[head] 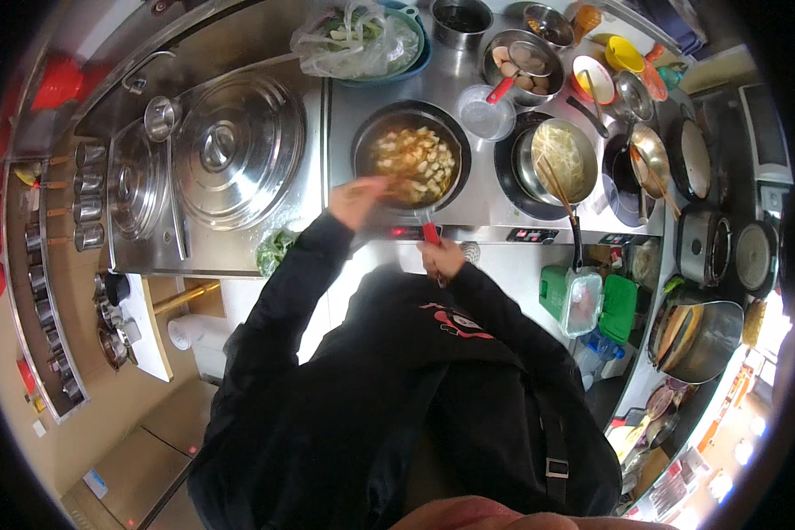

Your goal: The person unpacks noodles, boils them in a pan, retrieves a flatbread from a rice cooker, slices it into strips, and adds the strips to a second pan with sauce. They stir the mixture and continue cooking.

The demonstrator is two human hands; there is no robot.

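Note:
A dark round pan (462, 156) on the steel counter holds browned, diced food (414, 156) in sauce. My right hand (442, 258) is closed around a red handle (430, 232) at the pan's near edge; whether it belongs to the pan or to a utensil, I cannot tell. My left hand (358, 199), blurred, is over the pan's near left rim; what its fingers hold, if anything, cannot be made out. To the right, a steel saucepan (525, 169) with pale noodle-like strands (560, 156) and wooden chopsticks (555, 179) rests on a black pan.
Large steel lids (238, 152) cover the left side. Leafy greens (279, 250) lie by the front edge. Behind are a bagged basin of vegetables (364, 40), a bowl of eggs (520, 66) and a clear plastic bowl (485, 112). A black handle (576, 242) juts over the front edge.

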